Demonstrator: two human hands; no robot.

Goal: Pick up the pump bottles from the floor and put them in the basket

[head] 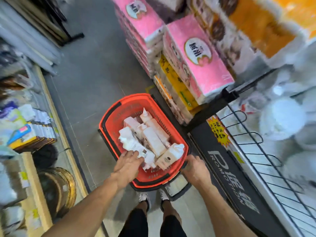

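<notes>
Left hand was flat, fingers straight, on the pump bottles piled in the basket; right hand gripped its rim.

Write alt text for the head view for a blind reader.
A red basket in a shop aisle holds several white pump bottles. The person's left hand reaches in, straight fingers on one bottle; the right hand grips the basket's near rim. Beside it stand pink tissue packs.
</notes>
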